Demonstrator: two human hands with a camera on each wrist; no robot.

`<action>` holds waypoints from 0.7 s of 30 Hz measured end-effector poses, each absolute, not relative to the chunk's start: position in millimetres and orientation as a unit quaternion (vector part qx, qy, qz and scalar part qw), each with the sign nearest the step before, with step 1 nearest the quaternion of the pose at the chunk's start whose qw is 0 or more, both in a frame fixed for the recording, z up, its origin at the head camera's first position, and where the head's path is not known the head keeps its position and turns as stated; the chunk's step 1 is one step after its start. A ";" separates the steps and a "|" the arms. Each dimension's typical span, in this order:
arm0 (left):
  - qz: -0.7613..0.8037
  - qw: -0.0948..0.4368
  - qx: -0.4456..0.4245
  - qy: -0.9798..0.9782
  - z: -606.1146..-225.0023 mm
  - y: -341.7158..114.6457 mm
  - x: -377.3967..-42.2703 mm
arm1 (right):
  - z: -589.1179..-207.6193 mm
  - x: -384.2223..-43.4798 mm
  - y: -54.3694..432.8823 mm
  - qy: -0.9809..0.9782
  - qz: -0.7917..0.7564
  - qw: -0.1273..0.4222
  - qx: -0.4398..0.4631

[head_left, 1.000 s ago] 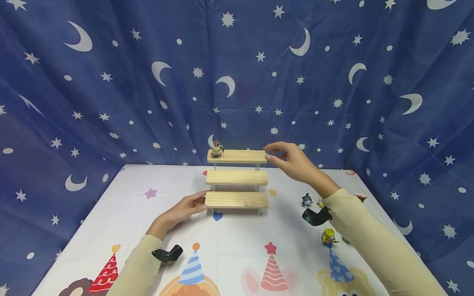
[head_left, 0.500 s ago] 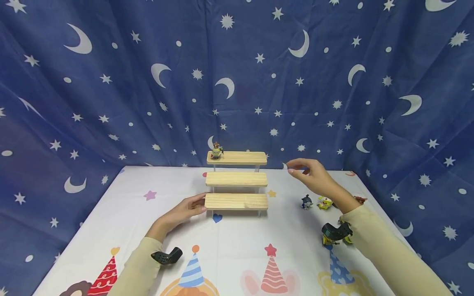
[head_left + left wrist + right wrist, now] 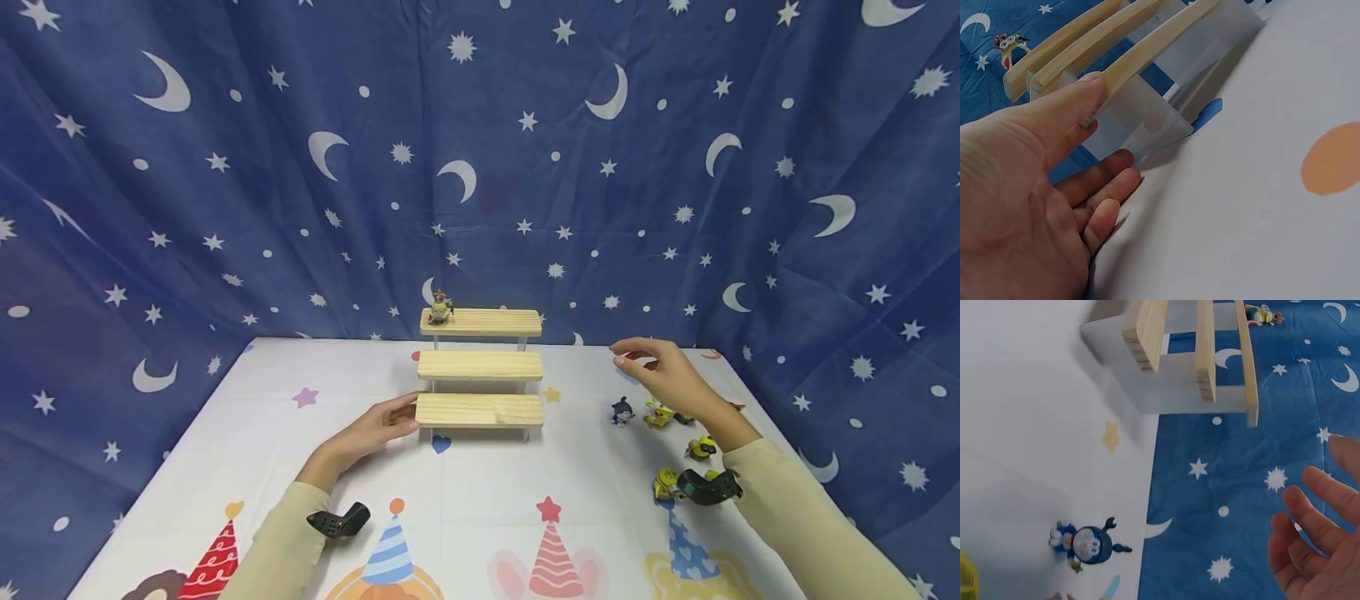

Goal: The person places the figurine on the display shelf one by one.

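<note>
A three-tier wooden display stand with clear plastic supports stands mid-table. My left hand holds the left end of its lowest shelf. In the left wrist view, the thumb lies along the wooden edge, with the index finger by the clear side panel and the other fingers loosely bent below. A small yellow figurine stands at the left end of the top shelf. Right of the stand, my right hand is raised with loosely bent fingers and nothing in them. Below it is a dark blue cat-like figurine.
Several yellow figurines, one of them near the right wrist and another behind it, are on the table's right side. A blue star-and-moon curtain hangs behind. The white tablecloth has printed party hats.
My right hand has moved from beside the top shelf's right end rightward and down, towards the figurines. The left hand stays on the stand.
</note>
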State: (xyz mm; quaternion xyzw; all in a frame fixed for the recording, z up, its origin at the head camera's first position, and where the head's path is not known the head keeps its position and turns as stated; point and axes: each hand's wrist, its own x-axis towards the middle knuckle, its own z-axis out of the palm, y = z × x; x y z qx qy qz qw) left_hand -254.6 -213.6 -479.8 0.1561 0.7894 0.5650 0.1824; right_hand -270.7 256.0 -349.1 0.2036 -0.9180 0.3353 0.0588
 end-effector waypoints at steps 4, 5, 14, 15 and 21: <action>0.563 0.182 0.160 0.790 -478.4 -213.8 -253.6 | -347.9 -263.9 265.0 -0.921 0.331 0.061 0.194; 0.561 0.183 0.160 0.791 -478.0 -213.9 -253.5 | -347.6 -262.0 267.3 -0.922 0.330 0.063 0.194; 0.563 0.178 0.161 0.791 -477.4 -214.6 -254.3 | -348.3 -242.8 281.8 -0.923 0.324 0.072 0.197; 0.562 0.177 0.165 0.791 -477.9 -215.1 -254.2 | -349.2 -240.7 283.6 -0.923 0.323 0.070 0.196; 0.567 0.175 0.167 0.788 -480.0 -214.6 -253.9 | -355.0 -229.4 295.3 -0.919 0.328 0.081 0.205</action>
